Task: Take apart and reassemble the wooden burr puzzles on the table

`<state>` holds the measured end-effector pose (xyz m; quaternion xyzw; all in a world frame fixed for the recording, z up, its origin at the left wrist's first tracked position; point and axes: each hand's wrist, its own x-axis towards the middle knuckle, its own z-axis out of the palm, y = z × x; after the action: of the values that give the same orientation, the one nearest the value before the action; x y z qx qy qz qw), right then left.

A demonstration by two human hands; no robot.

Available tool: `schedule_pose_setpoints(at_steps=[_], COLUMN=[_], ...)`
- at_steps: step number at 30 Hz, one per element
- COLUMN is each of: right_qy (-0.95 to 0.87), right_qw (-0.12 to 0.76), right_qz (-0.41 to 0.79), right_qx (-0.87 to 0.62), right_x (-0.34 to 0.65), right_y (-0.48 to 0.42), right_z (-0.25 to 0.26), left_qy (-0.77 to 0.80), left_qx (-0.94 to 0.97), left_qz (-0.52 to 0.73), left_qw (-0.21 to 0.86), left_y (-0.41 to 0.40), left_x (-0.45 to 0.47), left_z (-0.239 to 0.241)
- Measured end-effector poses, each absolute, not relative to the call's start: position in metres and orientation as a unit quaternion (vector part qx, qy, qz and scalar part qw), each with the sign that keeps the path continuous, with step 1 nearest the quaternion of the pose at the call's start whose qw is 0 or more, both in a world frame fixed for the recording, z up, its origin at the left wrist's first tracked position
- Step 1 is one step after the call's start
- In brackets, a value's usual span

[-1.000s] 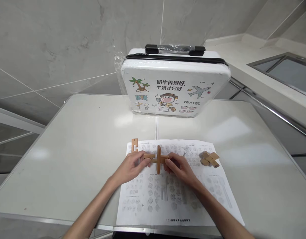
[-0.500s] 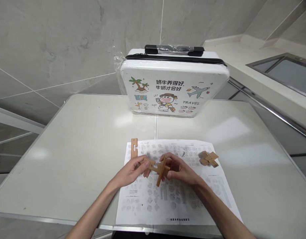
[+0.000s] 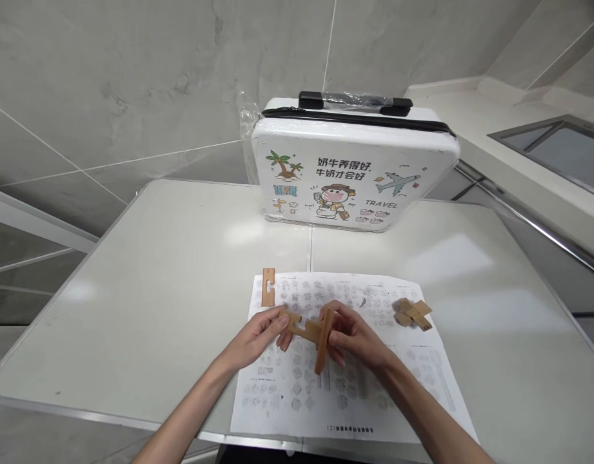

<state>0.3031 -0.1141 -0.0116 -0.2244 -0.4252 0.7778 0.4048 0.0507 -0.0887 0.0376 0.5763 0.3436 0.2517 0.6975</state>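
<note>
My left hand (image 3: 258, 336) pinches the left end of a notched wooden puzzle piece (image 3: 308, 331) between thumb and fingers. Its other end reaches a second wooden puzzle piece (image 3: 324, 345), a tilted bar that my right hand (image 3: 357, 336) grips from the right. The two pieces meet crosswise; whether they are interlocked I cannot tell, and my right fingers are partly hidden behind the bar. Just beyond my left hand lies a flat slotted wooden piece (image 3: 266, 295). Under both hands spreads a printed sheet (image 3: 287, 422) with rows of small puzzle drawings.
A cross-shaped wooden puzzle (image 3: 413, 314) sits on the sheet's right side. At the back of the pale table (image 3: 156, 290) stands a white case (image 3: 297, 145) with cartoon prints, a black handle and clear plastic wrap. A counter (image 3: 471, 119) runs along the right.
The whole view has shifted slightly, moving things to the right in the picture. Between my hands, the notched piece shows more of its length, and the bar's angle has changed a little.
</note>
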Motion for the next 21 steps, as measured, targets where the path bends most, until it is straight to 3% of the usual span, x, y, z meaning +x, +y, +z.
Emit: schedule_pose_setpoints(at_steps=[12, 15, 18, 21], right_qy=[-0.439, -0.435, -0.451, -0.513], right_qw=[0.354, 0.365, 0.370, 0.319], right_qz=[0.798, 0.791, 0.749, 0.651], right_qx=[-0.213, -0.227, -0.313, -0.460], right_x=[0.281, 0.292, 0.305, 0.305], right_y=[-0.111, -0.112, -0.109, -0.100], right_z=[0.016, 0.021, 0.030, 0.039], left_qy=[0.384, 0.408, 0.485, 0.538], left_qx=[0.557, 0.529, 0.548, 0.624], left_qz=[0.277, 0.340, 0.383, 0.278], left_qw=[0.683, 0.662, 0.564, 0.494], left_y=[-0.107, -0.104, -0.092, -0.074], left_x=[0.022, 0.003, -0.016, -0.016], left_z=[0.046, 0.041, 0.042, 0.056])
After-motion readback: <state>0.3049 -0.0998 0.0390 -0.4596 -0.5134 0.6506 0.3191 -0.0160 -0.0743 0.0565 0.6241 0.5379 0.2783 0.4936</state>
